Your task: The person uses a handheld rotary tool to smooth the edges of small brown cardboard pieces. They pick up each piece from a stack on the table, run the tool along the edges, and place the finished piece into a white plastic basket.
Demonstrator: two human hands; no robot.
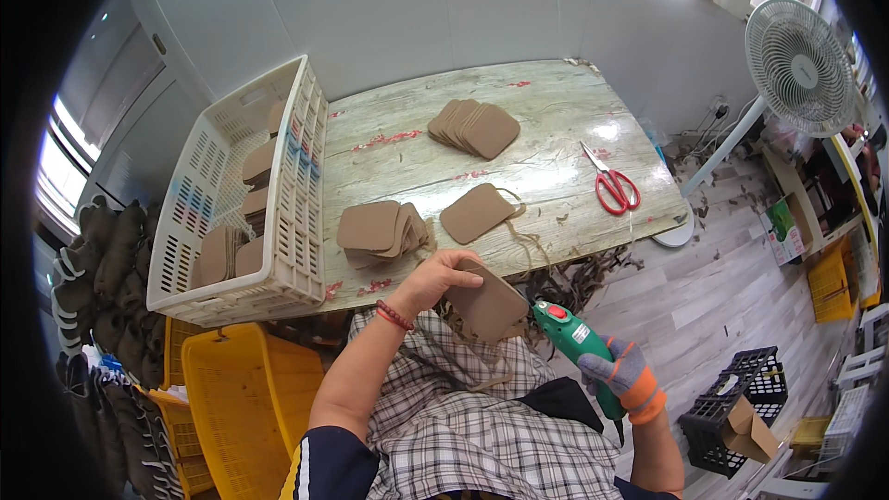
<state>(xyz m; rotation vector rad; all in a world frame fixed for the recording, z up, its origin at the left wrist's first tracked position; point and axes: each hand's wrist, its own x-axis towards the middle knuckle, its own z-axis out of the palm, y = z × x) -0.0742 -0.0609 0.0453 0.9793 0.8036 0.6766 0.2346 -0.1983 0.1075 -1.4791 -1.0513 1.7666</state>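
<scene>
Brown pad (489, 308) is sitting just below frame centre, pinched in the left hand's (437, 283) grip, while the gloved right hand's (627, 378) grip is holding the green handheld tool (572, 331), whose tip could be gouging the pad's edge if either grip is slipping.

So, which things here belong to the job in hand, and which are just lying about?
Apparently part of it:
tan pad in the left grip
green power tool in the right grip
pad stacks on the table
white crate holding more pads

Probably just lying about:
red-handled scissors
standing fan
black crate
</scene>
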